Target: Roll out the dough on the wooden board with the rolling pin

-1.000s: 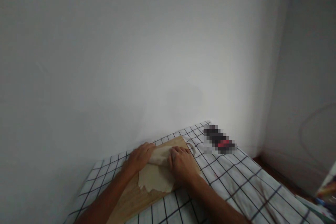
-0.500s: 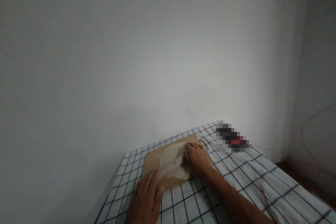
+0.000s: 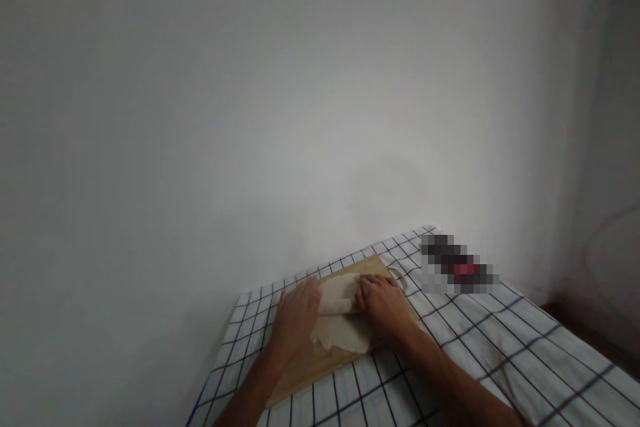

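Note:
A pale rolling pin lies across a thin sheet of dough with a ragged near edge. The dough is spread on a wooden board. My left hand rests over the pin's left end, somewhat blurred, its fingers reaching forward over it. At the other end, my right hand is closed round the pin with bent fingers. Both ends of the pin are hidden under my hands.
A white cloth with dark grid lines covers the table. Past the board's right edge lies a pale ring-shaped thing. A pixelated dark and red object is farther right. A plain wall rises behind.
My left hand has moved forward, away from me, turning the slanted rolling pin nearly level across the dough. My right hand stays at its end. The view has shifted slightly.

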The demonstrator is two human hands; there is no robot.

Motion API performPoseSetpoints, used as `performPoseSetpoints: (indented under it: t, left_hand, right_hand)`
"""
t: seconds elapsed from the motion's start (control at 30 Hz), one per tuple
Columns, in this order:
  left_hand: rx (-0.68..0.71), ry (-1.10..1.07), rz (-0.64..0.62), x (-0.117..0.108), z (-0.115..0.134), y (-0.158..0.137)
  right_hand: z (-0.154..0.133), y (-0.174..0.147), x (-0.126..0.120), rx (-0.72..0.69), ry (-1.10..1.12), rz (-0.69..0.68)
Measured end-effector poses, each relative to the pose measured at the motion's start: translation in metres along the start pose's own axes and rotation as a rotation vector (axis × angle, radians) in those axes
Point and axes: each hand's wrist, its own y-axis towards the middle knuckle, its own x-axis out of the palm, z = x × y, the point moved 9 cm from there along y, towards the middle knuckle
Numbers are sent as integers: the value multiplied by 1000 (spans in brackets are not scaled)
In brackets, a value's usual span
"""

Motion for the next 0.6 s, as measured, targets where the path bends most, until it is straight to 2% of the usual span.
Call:
performPoseSetpoints:
  t: [0.17,0.37,0.47,0.6]
  left_hand:
    - [33,-93,-91,10,1,62]
    - [168,-209,-228,32,16,109]
    - [159,-224,-236,36,15,117]
    - [122,-218,-222,30,11,96]
  right_hand:
    - [7,4,-1,63,-29,16]
    - [17,7,-2,89,-52,43]
    - [17,5,-3,89,-55,42]
    - [15,5,-3,82,-35,26]
